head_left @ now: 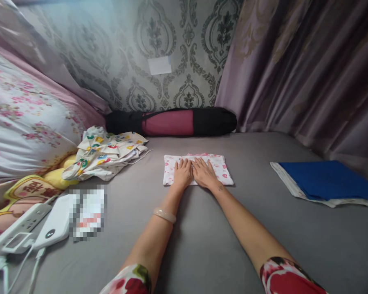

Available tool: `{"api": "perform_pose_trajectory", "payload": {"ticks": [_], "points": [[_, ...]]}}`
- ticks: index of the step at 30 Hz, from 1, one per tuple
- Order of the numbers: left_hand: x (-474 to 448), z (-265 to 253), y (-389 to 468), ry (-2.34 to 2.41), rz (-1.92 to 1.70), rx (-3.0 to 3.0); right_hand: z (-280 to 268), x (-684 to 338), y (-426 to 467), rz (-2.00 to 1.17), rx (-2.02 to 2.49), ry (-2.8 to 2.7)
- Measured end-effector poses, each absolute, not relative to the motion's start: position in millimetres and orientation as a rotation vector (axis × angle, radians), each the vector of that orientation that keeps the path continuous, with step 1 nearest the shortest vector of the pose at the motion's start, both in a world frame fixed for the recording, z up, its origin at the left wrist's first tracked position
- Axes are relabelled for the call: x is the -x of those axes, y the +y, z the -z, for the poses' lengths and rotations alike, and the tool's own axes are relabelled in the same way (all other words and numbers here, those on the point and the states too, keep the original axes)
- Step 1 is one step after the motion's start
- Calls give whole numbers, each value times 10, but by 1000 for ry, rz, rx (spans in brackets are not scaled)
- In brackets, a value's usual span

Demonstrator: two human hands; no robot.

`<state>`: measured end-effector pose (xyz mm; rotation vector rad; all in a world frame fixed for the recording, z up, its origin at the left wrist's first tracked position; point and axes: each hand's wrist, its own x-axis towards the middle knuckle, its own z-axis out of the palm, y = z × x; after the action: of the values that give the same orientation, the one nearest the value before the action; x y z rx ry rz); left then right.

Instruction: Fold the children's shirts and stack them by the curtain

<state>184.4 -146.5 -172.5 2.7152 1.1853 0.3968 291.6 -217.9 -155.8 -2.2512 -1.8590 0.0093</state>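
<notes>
A white cloth with pink and red prints, folded into a flat rectangle, lies on the grey bed surface in front of me. My left hand rests palm down on its middle, fingers stretched out. Beside it, my right hand also presses flat on the cloth with its fingers spread. The two hands nearly meet at the thumbs and hide the centre of the cloth. A bit of pink edging shows at the cloth's far side.
A crumpled, colourfully printed cloth lies left, near a yellow cushion. Closer are a power strip, a white power bank and cables. Folded blue fabric lies right. A black and maroon roll bag lines the wall.
</notes>
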Motion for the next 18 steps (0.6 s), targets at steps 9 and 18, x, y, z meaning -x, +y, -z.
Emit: {"api": "perform_pose_trajectory", "payload": {"ticks": [9,18], "points": [[-1827,1689,-1446,1207,-398,-2733,1574,-2930,-2154,-42,2266,-1824],[-1692,1695,-1367,1316,-396,-2701,1607,-3026,-2183,34,2369,-1680]]}}
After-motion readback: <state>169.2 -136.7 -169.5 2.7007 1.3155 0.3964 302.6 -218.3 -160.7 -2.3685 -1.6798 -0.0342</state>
